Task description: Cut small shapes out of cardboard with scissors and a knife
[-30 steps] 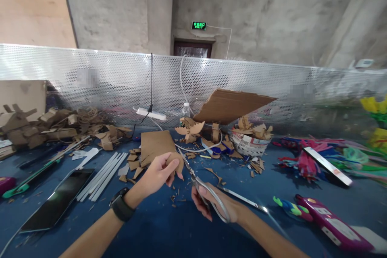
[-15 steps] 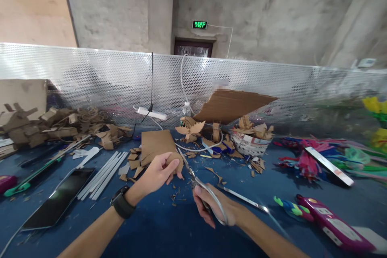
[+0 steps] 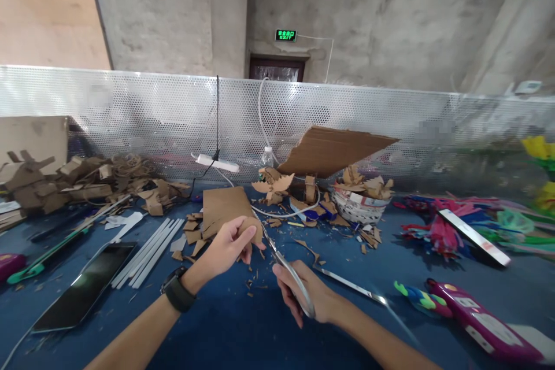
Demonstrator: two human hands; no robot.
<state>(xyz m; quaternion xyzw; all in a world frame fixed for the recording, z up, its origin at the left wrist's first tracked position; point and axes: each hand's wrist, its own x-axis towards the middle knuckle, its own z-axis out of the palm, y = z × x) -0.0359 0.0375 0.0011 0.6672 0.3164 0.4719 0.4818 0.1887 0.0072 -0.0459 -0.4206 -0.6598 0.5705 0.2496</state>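
Pinched between the thumb and fingers of my left hand (image 3: 231, 245) is a small cardboard piece (image 3: 255, 232) with a rounded edge. My right hand (image 3: 303, 295) is wrapped round the handles of silver scissors (image 3: 284, 265). Their blades point up and left, beside the right edge of the piece; whether they touch it I cannot tell. A larger rectangular cardboard sheet (image 3: 223, 205) lies flat just behind my left hand. Small cardboard scraps (image 3: 199, 247) lie left of that hand, and thin trimmings are scattered on the blue table (image 3: 225, 335) between my hands.
White sticks (image 3: 150, 251) and a black phone (image 3: 84, 286) lie at left. A metal ruler (image 3: 351, 284) and purple glue gun (image 3: 489, 324) lie at right. Behind are a scrap-filled basket (image 3: 358, 208), a bottle (image 3: 267, 157), a leaning cardboard sheet (image 3: 333, 153) and a power strip (image 3: 217, 163).
The scissors and my right hand have shifted slightly up and left, and the scissor handles look closer together. My left hand holds the piece in nearly the same spot.
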